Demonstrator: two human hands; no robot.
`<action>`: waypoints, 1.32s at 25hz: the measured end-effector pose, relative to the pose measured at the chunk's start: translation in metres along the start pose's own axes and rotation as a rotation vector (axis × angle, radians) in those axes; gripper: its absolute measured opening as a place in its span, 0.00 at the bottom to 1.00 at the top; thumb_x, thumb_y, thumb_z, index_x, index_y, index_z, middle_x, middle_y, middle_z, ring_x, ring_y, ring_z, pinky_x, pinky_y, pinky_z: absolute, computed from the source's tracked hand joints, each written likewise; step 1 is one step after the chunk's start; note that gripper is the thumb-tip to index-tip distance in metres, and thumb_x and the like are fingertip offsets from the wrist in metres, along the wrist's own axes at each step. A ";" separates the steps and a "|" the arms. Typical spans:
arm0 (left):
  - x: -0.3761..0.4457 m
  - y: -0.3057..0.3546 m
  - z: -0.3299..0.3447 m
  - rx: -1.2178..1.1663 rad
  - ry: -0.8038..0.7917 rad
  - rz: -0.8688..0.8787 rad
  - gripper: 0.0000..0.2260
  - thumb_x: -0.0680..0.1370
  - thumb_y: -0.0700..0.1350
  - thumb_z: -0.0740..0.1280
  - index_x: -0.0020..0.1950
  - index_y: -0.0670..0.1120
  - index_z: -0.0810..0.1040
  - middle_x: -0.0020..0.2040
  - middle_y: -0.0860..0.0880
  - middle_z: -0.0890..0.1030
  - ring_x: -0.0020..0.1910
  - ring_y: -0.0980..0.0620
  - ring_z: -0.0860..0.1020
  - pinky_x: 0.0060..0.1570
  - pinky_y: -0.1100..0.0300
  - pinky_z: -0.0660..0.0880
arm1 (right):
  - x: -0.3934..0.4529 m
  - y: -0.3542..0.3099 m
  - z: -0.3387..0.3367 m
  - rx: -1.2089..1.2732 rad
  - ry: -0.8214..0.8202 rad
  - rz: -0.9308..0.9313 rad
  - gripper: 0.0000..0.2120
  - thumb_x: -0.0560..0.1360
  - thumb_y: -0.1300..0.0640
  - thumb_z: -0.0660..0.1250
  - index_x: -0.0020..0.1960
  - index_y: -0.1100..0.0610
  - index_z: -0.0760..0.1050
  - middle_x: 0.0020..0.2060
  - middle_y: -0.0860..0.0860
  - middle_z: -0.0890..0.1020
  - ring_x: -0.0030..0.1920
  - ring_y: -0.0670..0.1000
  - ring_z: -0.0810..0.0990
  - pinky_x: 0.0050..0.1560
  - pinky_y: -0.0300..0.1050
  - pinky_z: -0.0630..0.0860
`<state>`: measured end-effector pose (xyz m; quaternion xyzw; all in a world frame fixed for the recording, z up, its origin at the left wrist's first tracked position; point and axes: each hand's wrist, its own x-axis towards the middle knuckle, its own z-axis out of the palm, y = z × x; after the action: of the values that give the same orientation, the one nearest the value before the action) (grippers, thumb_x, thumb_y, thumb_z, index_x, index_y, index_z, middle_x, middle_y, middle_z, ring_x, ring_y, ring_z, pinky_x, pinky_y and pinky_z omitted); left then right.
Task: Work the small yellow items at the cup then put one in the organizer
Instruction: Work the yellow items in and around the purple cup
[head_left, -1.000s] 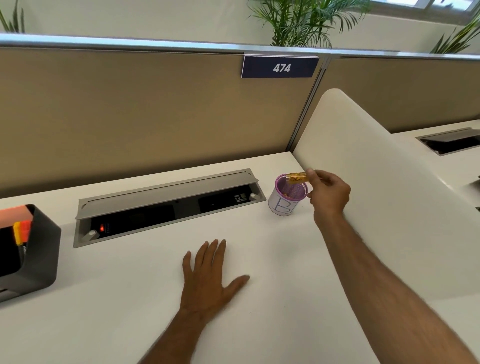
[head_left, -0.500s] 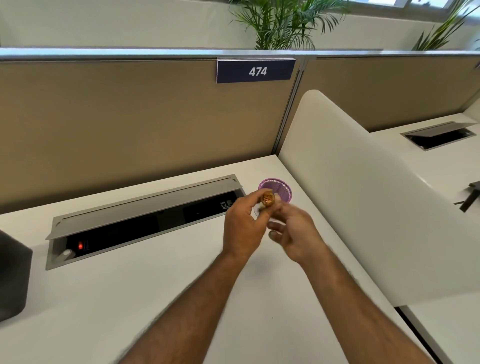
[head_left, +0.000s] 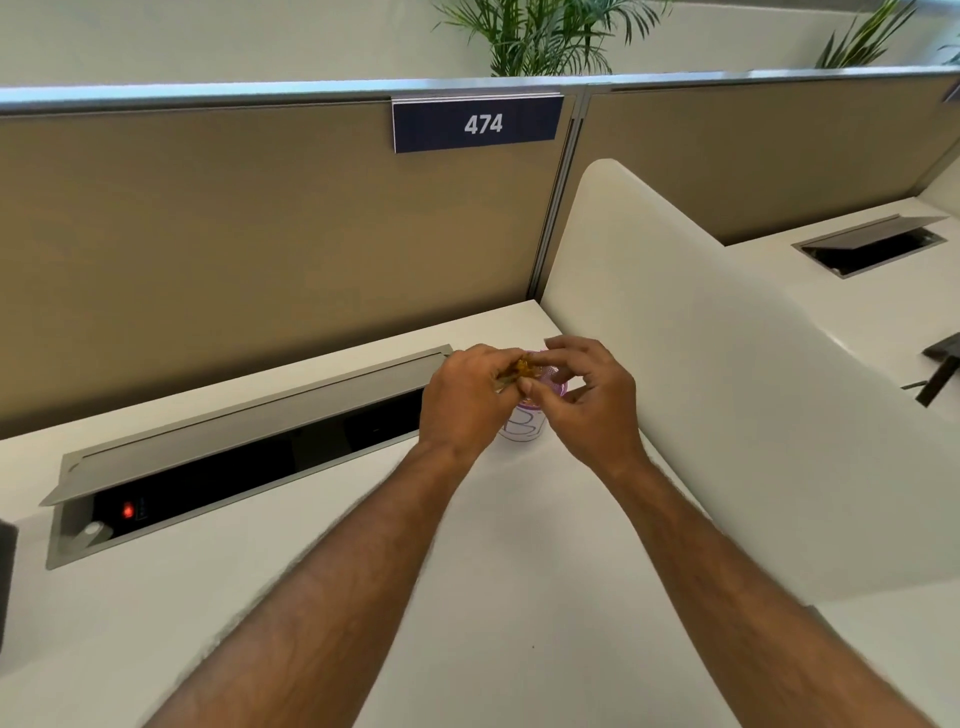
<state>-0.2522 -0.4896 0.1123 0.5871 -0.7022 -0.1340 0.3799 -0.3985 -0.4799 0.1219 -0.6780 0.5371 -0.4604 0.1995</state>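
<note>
A small clear cup (head_left: 525, 423) with a purple rim and purple lettering stands on the white desk near the back right corner. Both hands meet just over its mouth and hide most of it. My left hand (head_left: 465, 400) pinches a small bunch of yellow items (head_left: 523, 368) between thumb and fingertips. My right hand (head_left: 589, 397) has its thumb and forefinger on the same bunch, its other fingers spread above the cup. The dark organizer (head_left: 6, 582) shows only as a sliver at the left edge.
An open grey cable hatch (head_left: 244, 441) with a red light lies in the desk left of the cup. A curved white divider (head_left: 727, 395) rises right behind the cup. A tan partition with sign 474 closes the back.
My left hand came off the desk and joined the right at the cup. The yellow items went from right-hand fingertips alone to being pinched between both hands. The view shifted right, pushing the organizer out.
</note>
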 end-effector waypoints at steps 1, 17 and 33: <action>0.005 0.000 0.001 0.015 -0.025 0.007 0.12 0.75 0.48 0.73 0.58 0.51 0.82 0.50 0.48 0.85 0.49 0.47 0.80 0.47 0.50 0.80 | 0.003 0.005 0.000 -0.016 -0.008 0.009 0.13 0.68 0.59 0.78 0.52 0.54 0.83 0.57 0.53 0.80 0.49 0.54 0.82 0.46 0.52 0.83; 0.049 -0.017 0.022 0.270 -0.246 0.145 0.07 0.76 0.47 0.71 0.53 0.49 0.83 0.46 0.46 0.83 0.48 0.45 0.77 0.44 0.50 0.79 | 0.042 0.042 0.009 -0.014 -0.140 0.290 0.12 0.69 0.57 0.78 0.52 0.56 0.84 0.54 0.51 0.77 0.50 0.41 0.75 0.44 0.23 0.70; 0.060 -0.014 0.015 0.402 -0.298 0.194 0.15 0.72 0.48 0.76 0.57 0.46 0.81 0.54 0.46 0.80 0.53 0.45 0.75 0.44 0.49 0.79 | 0.032 0.049 0.007 -0.043 -0.073 0.408 0.08 0.69 0.60 0.76 0.47 0.53 0.85 0.38 0.47 0.79 0.33 0.42 0.75 0.37 0.38 0.71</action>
<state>-0.2538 -0.5529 0.1166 0.5545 -0.8159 -0.0397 0.1590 -0.4193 -0.5275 0.0943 -0.5755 0.6653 -0.3743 0.2934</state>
